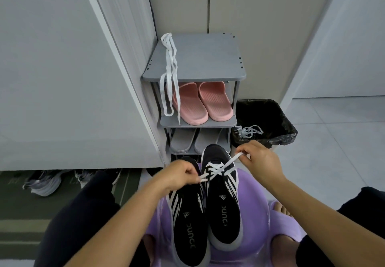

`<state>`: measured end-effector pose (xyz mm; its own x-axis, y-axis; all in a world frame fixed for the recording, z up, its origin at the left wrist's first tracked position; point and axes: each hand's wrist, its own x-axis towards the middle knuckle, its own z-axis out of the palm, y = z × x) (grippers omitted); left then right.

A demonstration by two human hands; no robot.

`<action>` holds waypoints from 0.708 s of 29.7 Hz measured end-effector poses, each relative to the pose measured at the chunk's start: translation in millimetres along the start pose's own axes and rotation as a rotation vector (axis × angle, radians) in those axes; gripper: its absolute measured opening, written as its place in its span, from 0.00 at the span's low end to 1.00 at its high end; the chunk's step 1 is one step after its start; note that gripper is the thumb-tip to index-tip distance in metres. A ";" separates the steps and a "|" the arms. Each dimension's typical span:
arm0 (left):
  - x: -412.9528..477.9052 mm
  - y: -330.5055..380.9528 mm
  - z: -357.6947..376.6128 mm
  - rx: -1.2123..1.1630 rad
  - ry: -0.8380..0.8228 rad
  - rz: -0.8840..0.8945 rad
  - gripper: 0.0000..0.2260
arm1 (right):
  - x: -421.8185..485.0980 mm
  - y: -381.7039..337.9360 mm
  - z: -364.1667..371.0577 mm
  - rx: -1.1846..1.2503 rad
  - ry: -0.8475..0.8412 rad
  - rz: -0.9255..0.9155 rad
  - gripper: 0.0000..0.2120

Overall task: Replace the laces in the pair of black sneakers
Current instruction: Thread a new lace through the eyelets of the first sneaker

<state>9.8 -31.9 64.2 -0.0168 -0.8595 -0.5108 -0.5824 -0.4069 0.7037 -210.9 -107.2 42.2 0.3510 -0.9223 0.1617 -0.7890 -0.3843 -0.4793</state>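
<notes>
Sneakers (224, 208) on stool (254, 185); left hand (179, 173), right hand (258, 160) pinch lace (231, 161) ends

Location: entrance area of a home. A grey multi-tier shoe rack (195, 58) stands beyond the left hand (181, 175), with pink slippers (205, 102) on one shelf and grey slippers (195, 141) on the shelf below. A waste bin (285, 121) with a black liner stands beyond the right hand (258, 160), just beside the rack. A floor mat (20, 214) carrying grey trainers (43, 183) lies left of the left hand. Pale floor tiles (333, 141) extend right of the right hand.
</notes>
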 end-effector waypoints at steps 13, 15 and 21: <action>-15.2 -8.1 -41.1 0.493 0.084 -0.003 0.09 | -18.5 -16.8 26.1 0.167 -0.173 -0.219 0.05; -7.2 2.1 -5.4 0.212 0.079 0.115 0.08 | -15.2 -16.6 23.1 0.270 -0.263 -0.133 0.11; 8.1 5.0 28.6 0.008 0.079 0.019 0.08 | -9.8 -13.4 22.4 -0.019 -0.146 -0.271 0.10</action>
<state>-16.5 -32.0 49.5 0.0361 -0.8889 -0.4567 -0.5894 -0.3880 0.7086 -192.4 -92.1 27.7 0.6178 -0.7708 0.1553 -0.6653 -0.6177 -0.4193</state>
